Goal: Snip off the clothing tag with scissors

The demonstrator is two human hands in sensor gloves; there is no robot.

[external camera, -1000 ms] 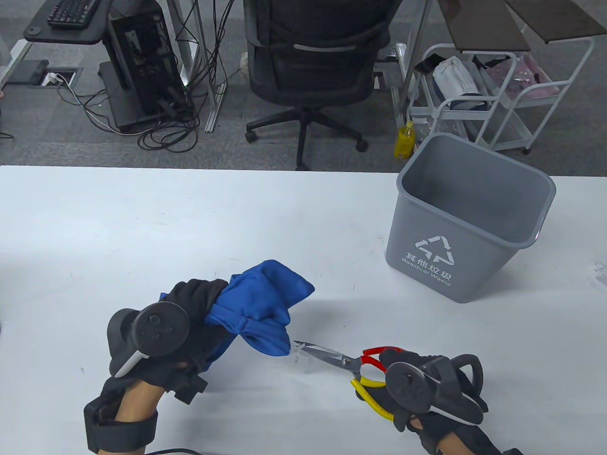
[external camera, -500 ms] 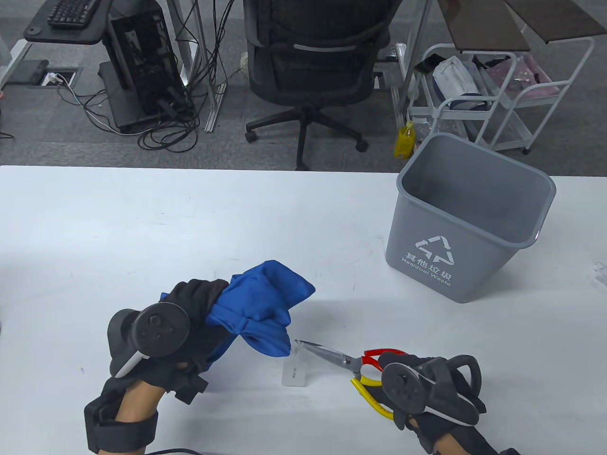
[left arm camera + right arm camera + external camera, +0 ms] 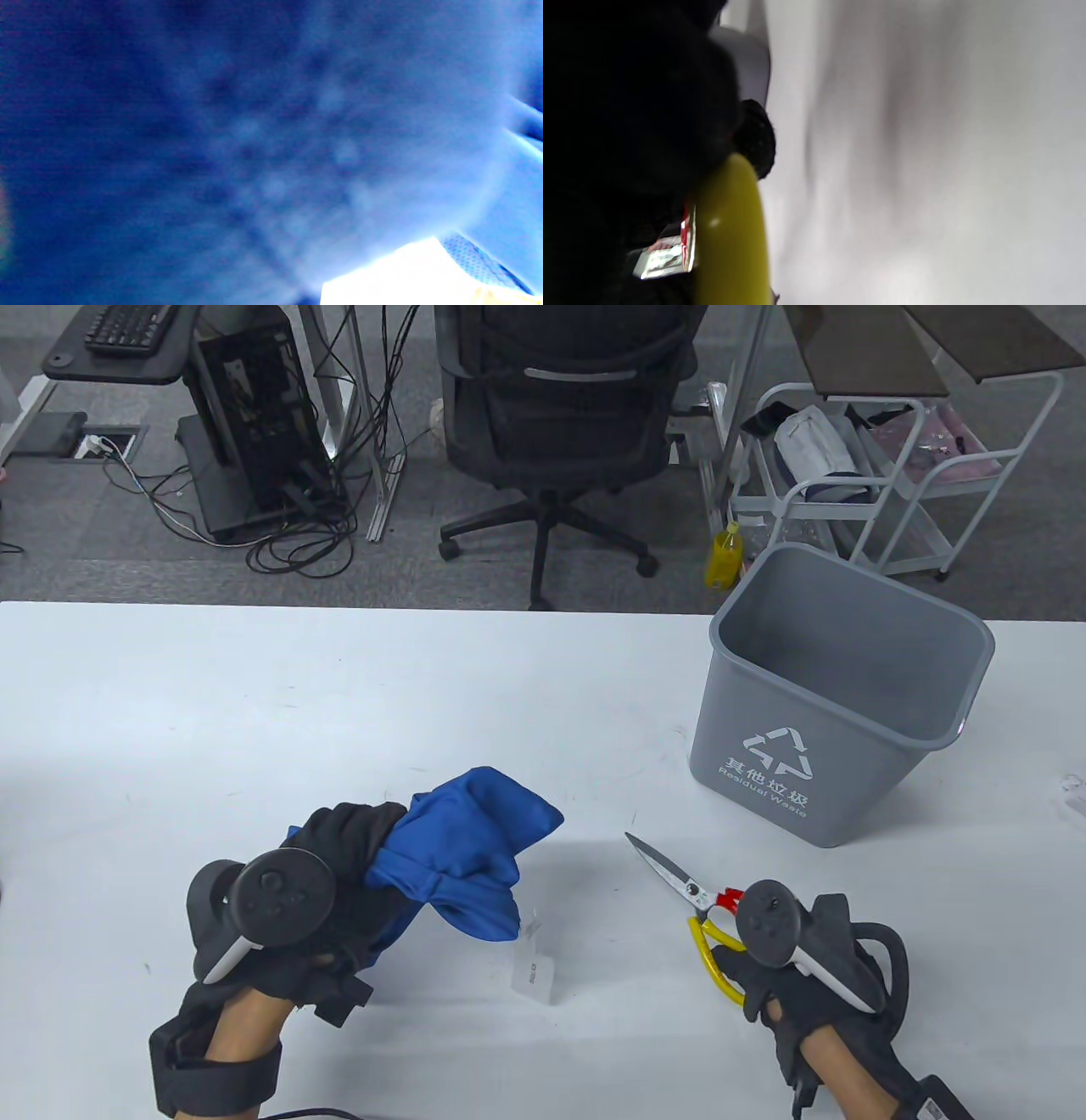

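My left hand grips a bunched blue garment and holds it a little above the white table. The blue cloth fills the left wrist view. A small white tag lies on the table just below the garment, apart from it. My right hand holds scissors with red and yellow handles, blades closed and pointing up-left, to the right of the garment. The yellow handle shows in the right wrist view beside my gloved fingers.
A grey waste bin stands on the table at the right, beyond the scissors. An office chair, a computer tower and a wire cart stand on the floor behind the table's far edge.
The scissors' blades were at the garment's corner; the tag dropped onto the table. My right hand has since drawn the scissors away to the right and turned them up-left. The left hand stayed.
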